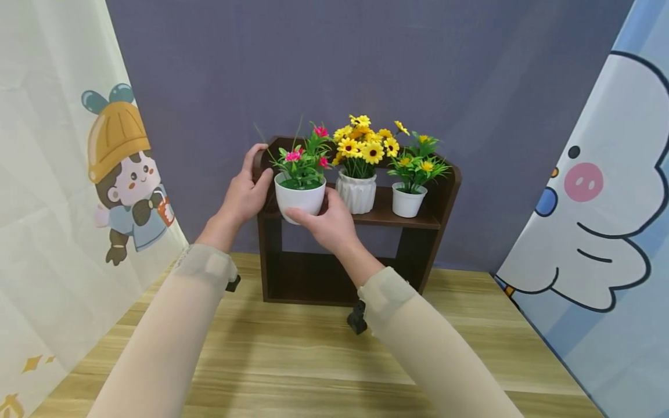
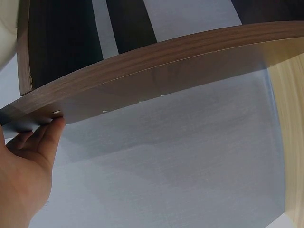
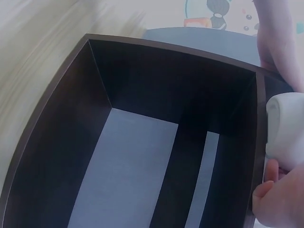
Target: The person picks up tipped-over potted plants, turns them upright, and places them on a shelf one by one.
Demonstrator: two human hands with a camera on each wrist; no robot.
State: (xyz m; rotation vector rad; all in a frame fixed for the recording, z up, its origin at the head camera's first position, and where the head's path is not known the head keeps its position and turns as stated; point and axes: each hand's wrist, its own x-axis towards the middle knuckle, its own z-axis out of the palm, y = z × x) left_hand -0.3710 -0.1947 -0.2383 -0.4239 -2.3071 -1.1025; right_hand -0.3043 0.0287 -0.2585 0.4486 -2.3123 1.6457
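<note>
My right hand [image 1: 334, 223] holds a white pot with pink flowers [image 1: 300, 197] at the left end of the upper level of a dark brown wooden shelf [image 1: 431, 226]. Thumb and fingers lie around the pot's lower right side. My left hand [image 1: 245, 194] grips the shelf's left side panel; in the left wrist view its fingers [image 2: 50, 140] press against the panel's outer face. Beside the held pot stands a white ribbed pot of yellow flowers [image 1: 358, 194]. Farther right is a small white pot with yellow flowers [image 1: 409, 203].
The shelf stands on a light wood-grain table [image 1: 303, 354], against a grey-blue cloth backdrop [image 1: 334, 64]. Its lower compartment [image 1: 329, 273] shows no objects. Printed cartoon curtains hang at the left [image 1: 47, 191] and right [image 1: 617, 244].
</note>
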